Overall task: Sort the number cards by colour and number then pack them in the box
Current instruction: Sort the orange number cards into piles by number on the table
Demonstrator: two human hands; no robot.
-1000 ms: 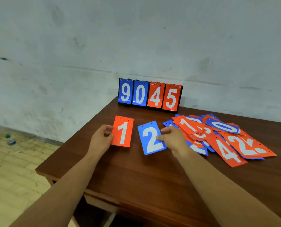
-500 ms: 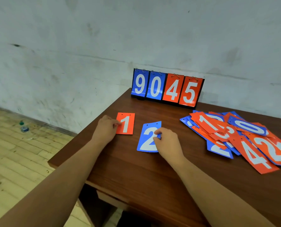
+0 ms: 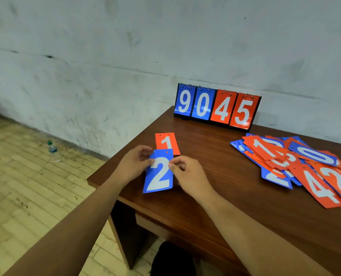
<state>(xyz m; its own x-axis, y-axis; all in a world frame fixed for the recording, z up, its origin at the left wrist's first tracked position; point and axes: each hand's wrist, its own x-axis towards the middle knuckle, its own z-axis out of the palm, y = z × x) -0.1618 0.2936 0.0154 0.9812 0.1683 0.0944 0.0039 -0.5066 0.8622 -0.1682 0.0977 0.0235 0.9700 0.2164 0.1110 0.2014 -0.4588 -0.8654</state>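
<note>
While I am pinching the blue 2 (image 3: 159,172) by both long edges, my left hand (image 3: 132,167) is curling round its left side near the top and my right hand (image 3: 189,176) is nipping the right side with thumb and fingers. This card is sitting close to the front left corner of the table (image 3: 215,176), with its lower end nearing the front edge. Its top edge is covering the bottom of the red 1 (image 3: 167,142), which is lying flat just behind. Whether the two are touching I cannot tell.

A wide strip of bare wood is opening to my right, between my right hand and the pile (image 3: 297,164) of red and blue cards, which is spreading toward the right edge of the view. More bare wood is lying behind the red 1, up to the stand (image 3: 217,108) showing 9045, which is standing against the wall at the back edge. Past the left edge the floor is dropping away, with a bottle (image 3: 52,150) lying on it near the wall.
</note>
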